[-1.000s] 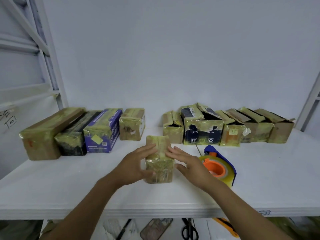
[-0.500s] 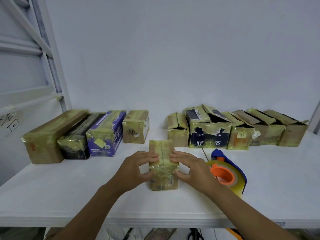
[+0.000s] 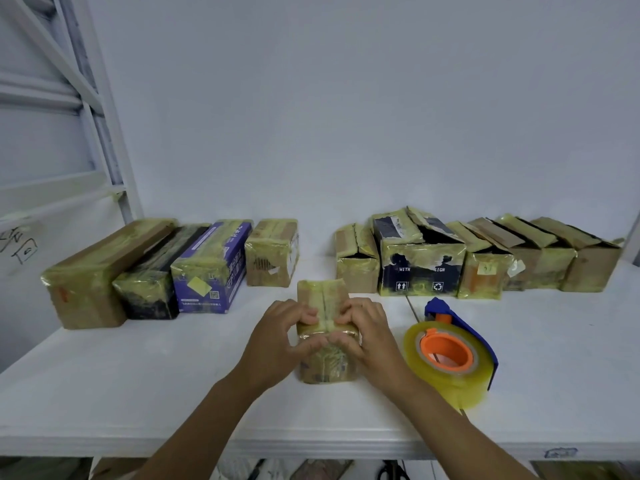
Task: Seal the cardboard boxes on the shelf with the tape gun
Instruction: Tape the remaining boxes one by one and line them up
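A small cardboard box (image 3: pixel 323 367) wrapped in yellowish tape stands on the white shelf (image 3: pixel 138 386) in front of me. My left hand (image 3: pixel 277 341) grips its left side, fingers curled over the top and thumb on the front. My right hand (image 3: pixel 369 336) grips the right side the same way. The fingertips of both hands meet near the box's middle seam. The tape gun (image 3: pixel 453 351), blue with an orange core and a roll of clear yellow tape, lies on the shelf just right of my right hand, untouched.
Several taped boxes (image 3: pixel 211 265) stand in a row at the back left. Several boxes with open flaps (image 3: pixel 420 258) line the back right. A white rack frame (image 3: pixel 100 109) rises at the left. Scissors and clutter show below the shelf edge.
Both hands have slid inward and curled over the box's top and front, from lying flatter along its sides. The view has shifted slightly; the box and tape gun stay put.
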